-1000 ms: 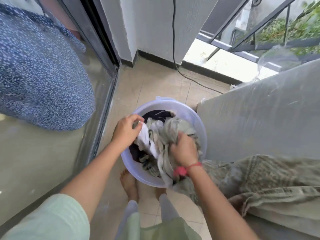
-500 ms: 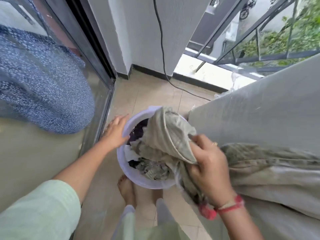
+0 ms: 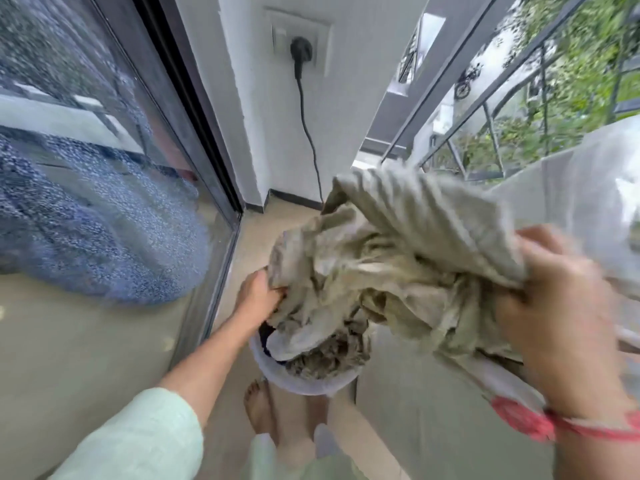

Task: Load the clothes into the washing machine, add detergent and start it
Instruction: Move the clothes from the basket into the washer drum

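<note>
Early in loading. Both hands are clamped on one olive garment (image 3: 398,244). The left hand (image 3: 258,296) grips its low end at the tub (image 3: 298,382); the right hand (image 3: 561,306) holds the bunched end high, near-right, over the washing machine (image 3: 415,393). More clothes are in the tub. Machine opening not in view. Detergent and start are pending. Narrow lane: glass door (image 3: 104,202) left, machine edge right.

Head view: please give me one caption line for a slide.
Left hand and right hand hold a crumpled grey-green cloth garment over a pale lilac round plastic tub on the floor.
</note>
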Motion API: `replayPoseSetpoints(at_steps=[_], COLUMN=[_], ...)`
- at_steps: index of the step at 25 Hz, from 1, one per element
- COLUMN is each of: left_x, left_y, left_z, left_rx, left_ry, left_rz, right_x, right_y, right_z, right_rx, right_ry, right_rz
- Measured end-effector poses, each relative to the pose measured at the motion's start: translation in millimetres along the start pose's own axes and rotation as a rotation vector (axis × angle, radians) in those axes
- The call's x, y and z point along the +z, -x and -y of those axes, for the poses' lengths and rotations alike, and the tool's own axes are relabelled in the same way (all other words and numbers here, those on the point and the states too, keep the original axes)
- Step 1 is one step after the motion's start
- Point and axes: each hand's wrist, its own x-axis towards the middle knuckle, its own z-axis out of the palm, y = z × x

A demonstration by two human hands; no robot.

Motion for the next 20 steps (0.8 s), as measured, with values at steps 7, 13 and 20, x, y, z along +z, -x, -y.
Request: replayPoseSetpoints(at_steps=[7, 13, 20], left_x=[-42.5, -16.3, 18.8], left_y=[18.9, 104.8, 50.9], left_z=[16.1, -102.0, 13.3], left_rx=[0.148, 0.735, 0.518], left_ry=[-0.129, 0.238, -0.632], left_rz=[-0.137, -0.286, -0.295], right_x=[73.0, -0.8, 81.5], right_y=[22.3, 12.3, 34.0], right_z=[-11.7, -14.9, -21.5], right_rx=[0.07, 0.14, -0.028], right_ry=[0.174, -0.072, 0.231], right_rz=[0.201, -0.223, 0.119])
